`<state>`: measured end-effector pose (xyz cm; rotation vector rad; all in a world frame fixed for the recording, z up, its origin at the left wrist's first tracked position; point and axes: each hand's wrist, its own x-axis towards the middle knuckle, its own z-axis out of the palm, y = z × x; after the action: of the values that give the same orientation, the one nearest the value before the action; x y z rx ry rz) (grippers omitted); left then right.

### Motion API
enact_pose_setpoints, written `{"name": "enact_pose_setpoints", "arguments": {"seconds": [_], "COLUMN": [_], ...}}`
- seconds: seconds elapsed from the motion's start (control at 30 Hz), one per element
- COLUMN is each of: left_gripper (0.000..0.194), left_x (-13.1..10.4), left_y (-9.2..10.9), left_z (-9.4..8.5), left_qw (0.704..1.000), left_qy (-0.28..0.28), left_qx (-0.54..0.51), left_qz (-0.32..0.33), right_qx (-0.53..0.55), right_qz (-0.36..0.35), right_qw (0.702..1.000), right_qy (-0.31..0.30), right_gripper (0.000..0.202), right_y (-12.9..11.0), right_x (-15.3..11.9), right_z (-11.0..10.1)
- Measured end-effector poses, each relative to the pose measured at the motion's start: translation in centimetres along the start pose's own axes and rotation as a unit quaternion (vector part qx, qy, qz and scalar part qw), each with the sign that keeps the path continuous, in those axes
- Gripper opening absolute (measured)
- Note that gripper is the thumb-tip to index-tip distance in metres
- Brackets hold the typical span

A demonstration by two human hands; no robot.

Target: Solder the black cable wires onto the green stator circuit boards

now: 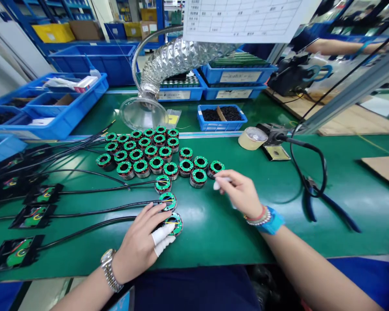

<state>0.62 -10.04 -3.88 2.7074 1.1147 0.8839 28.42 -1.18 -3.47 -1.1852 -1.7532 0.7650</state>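
Observation:
My left hand (pixel 145 235) lies over the nearest motor stator (pixel 178 222), a round core topped with a green circuit ring. Its fingers are around this stator, two of them in white finger cots. Thin yellow wires from a black cable (pixel 97 224) reach onto the ring. Two more wired stators (pixel 163 183) stand just beyond. My right hand (pixel 238 190) has its fingers drawn together, white cots on the tips, beside the rightmost stator (pixel 216 166); whatever they hold, if anything, is hidden. A cluster of several stators (pixel 141 166) stands between and beyond my hands.
Black housings (pixel 21 255) with cables lie at the left. A fume hood (pixel 144 114) on a foil duct stands behind the cluster. Further right are a small blue bin (pixel 222 125), a tape roll (pixel 253 137) and pliers (pixel 311 198). Another person's arm (pixel 340 46) shows at the back right.

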Motion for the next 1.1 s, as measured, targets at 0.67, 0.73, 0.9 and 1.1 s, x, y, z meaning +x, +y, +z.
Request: {"name": "enact_pose_setpoints", "arguments": {"seconds": [0.67,0.73,0.9,1.1], "left_gripper": [0.057,0.066,0.067,0.077], "left_x": [3.6,4.2,4.0,3.8], "left_y": [-1.3,-1.9,-1.5,-0.4], "left_z": [-1.9,-1.6,-1.0,-2.3], "left_qw": [0.985,0.978,0.973,0.970], "left_qy": [-0.120,-0.159,-0.180,-0.194], "left_qx": [0.096,0.094,0.061,0.041], "left_qz": [-0.079,-0.100,-0.128,-0.139], "right_qx": [-0.116,-0.120,-0.117,-0.116], "right_qz": [-0.091,-0.089,-0.099,-0.162], "right_qw": [0.965,0.965,0.965,0.960], "right_qy": [-0.215,-0.215,-0.211,-0.195], "right_gripper": [0.020,0.020,0.018,0.029], "right_y": [-0.5,-0.6,-1.0,-2.8], "right_x": [-1.3,-1.3,-1.7,0.7], "right_z": [3.1,3.0,3.0,5.1]}}
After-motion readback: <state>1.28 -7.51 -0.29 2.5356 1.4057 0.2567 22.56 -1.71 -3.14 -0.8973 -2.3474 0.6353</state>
